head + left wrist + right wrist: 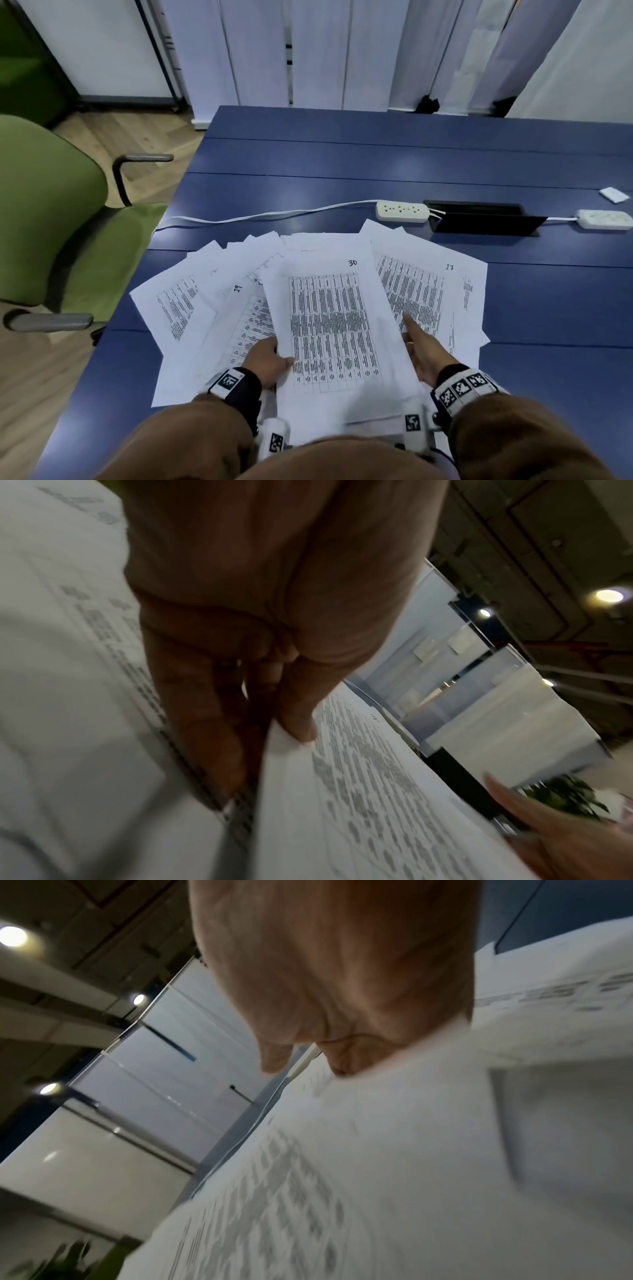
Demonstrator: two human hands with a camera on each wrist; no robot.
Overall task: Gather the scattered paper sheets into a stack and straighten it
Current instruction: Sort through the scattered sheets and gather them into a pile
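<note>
Several printed paper sheets lie fanned out on the blue table. The sheet marked 30 lies on top in the middle. My left hand pinches its left edge; in the left wrist view the thumb is on top of the sheet and the fingers are under it. My right hand lies along that sheet's right edge, its index finger straight on the sheet marked 17. The right hand's other fingers are hidden by paper. Sheet 19 and another sheet spread left.
Behind the papers run a white cable, two white power strips and a black open cable box. A small white packet sits at the far right. A green armchair stands by the table's left edge.
</note>
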